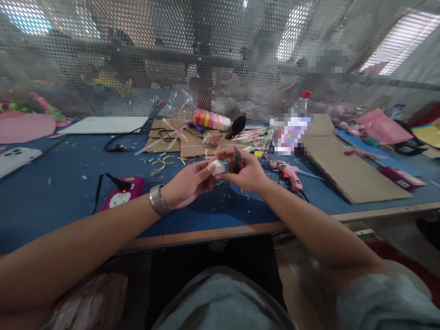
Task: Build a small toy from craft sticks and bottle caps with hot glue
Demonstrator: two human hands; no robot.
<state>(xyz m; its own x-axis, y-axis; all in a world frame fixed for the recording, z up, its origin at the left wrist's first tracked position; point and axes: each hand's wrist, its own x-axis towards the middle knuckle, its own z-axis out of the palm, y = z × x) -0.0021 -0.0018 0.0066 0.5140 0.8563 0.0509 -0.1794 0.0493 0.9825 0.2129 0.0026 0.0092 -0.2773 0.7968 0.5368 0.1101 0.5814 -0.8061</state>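
My left hand (187, 184) is closed on a small white piece (218, 168), pinched between thumb and fingers above the blue table. Its exact kind is too small to tell. Close against it on the right, my right hand (249, 172) curls around a dark grey, narrow object (237, 159) that stands up between thumb and fingers. What that dark object is, I cannot make out. The right thumb tip reaches the lower edge of the white piece. A metal-banded watch (157, 200) sits on my left wrist.
To the right of my hands lies a pink glue gun (293, 178). Behind them are cardboard (192, 150), clay tubs (211, 120), thin sticks (256, 136) and scraps. A purple power socket (137, 188) stands left; a red-capped bottle (302, 105) and more cardboard (347, 169) stand right.
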